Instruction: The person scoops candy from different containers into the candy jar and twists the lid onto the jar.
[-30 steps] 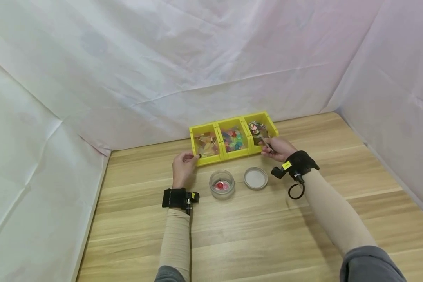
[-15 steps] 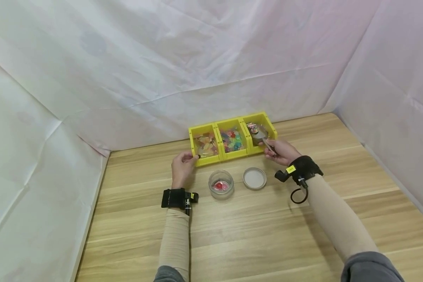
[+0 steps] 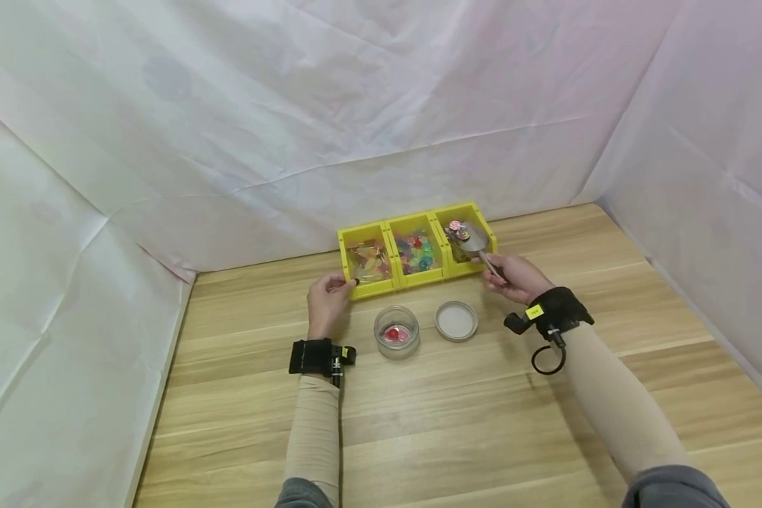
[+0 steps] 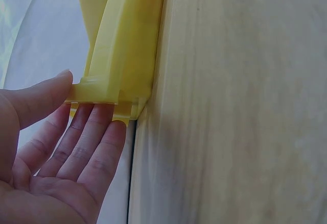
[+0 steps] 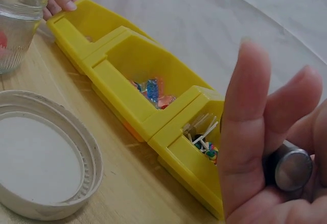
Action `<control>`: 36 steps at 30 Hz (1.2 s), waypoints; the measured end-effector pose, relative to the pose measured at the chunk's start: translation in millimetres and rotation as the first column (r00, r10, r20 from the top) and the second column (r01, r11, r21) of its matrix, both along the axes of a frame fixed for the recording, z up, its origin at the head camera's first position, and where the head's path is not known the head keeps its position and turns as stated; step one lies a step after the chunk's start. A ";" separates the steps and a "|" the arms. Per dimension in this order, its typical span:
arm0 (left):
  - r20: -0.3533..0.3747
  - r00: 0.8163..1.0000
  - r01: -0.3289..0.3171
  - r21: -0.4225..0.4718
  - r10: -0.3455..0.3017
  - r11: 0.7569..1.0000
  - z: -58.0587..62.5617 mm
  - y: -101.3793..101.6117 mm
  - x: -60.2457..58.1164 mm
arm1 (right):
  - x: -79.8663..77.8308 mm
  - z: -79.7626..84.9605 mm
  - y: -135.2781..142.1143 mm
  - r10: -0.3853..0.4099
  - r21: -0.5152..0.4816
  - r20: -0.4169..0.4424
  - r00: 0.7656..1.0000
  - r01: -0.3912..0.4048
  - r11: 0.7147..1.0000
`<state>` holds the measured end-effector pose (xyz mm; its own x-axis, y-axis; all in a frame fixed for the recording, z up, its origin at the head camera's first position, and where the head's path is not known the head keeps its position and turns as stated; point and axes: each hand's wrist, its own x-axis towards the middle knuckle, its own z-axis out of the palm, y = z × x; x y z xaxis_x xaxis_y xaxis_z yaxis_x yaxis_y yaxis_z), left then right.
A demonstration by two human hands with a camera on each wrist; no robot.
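Note:
A row of three yellow bins (image 3: 420,279) stands near the back cloth. My left hand (image 3: 329,302) pinches the front corner of the left bin, thumb on top and fingers beneath; the left wrist view shows this grip on the yellow rim (image 4: 92,92). My right hand (image 3: 516,277) holds a metal scoop (image 3: 476,243) by its handle, whose round end (image 5: 294,170) shows in the right wrist view. Small lollipop-shaped charms (image 3: 456,227), one pink and white, lie at the scoop's front, over the right bin. Part of that bin's contents is hidden beneath the scoop.
A glass jar (image 3: 386,347) with red and pink pieces inside stands in front of the bins. Right of it lies a round lid (image 3: 456,321), inner side up. Colourful translucent pieces (image 3: 419,252) fill the middle bin; clear and orange-yellow pieces (image 3: 371,261) fill the left one.
The scoop has risen and drawn back slightly toward the right in my right hand, showing more of its bowl with charms on it. My left hand keeps its hold on the bin.

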<state>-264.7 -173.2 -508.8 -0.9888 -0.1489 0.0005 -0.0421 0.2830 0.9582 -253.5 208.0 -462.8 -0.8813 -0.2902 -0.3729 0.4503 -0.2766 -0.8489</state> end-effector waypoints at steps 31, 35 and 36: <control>-0.019 1.000 -0.004 -0.037 0.003 0.999 0.3 0.9 1.1 | 26.1 7.9 4.0 0.023 -0.034 -0.007 1.000 -0.023 0.999; -0.018 1.000 -0.004 -0.042 0.003 0.999 0.8 0.7 1.6 | 29.5 8.4 3.0 0.027 -0.025 -0.022 0.999 -0.027 0.999; -0.018 1.000 -0.004 -0.041 0.003 0.999 1.0 0.6 1.7 | 30.5 8.6 2.6 0.028 -0.019 -0.025 0.999 -0.028 0.999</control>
